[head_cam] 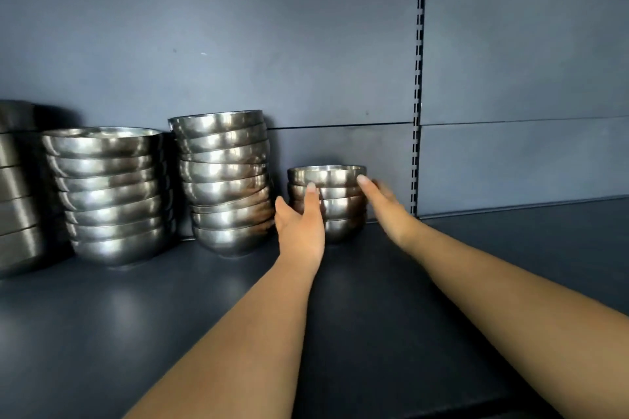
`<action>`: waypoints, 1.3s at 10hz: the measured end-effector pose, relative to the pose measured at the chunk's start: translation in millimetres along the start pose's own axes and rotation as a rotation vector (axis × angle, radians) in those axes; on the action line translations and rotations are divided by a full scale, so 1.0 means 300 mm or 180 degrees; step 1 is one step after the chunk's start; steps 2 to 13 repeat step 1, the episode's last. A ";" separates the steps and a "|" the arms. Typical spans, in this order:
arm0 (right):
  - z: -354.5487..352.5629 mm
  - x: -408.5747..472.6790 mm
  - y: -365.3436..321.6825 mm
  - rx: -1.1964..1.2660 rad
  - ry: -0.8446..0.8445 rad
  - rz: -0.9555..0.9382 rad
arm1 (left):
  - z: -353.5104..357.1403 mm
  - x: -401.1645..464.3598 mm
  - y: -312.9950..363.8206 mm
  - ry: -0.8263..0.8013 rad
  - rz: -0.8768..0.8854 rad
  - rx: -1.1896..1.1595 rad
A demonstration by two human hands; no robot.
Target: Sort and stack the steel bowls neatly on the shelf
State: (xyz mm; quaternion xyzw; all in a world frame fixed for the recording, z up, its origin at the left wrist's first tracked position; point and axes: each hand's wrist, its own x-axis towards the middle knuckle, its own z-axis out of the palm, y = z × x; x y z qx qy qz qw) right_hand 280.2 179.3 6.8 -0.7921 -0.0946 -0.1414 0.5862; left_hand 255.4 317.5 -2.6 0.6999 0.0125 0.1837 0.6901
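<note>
Both hands are at the short stack of bowls (327,202) near the back of the shelf (476,282). The left hand (299,223) lies fairly flat against its near side, fingers straight. The right hand (383,201) reaches round the far side, fingertips at the top rim; whether it grips I cannot tell. To shift it well, press evenly from both sides and low down, keeping clear of the leaning stack (226,180) just beside it.
</note>
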 end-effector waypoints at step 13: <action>-0.026 -0.091 -0.014 -0.0470 0.0532 0.0095 | -0.042 -0.091 0.000 -0.0116 -0.0167 0.0184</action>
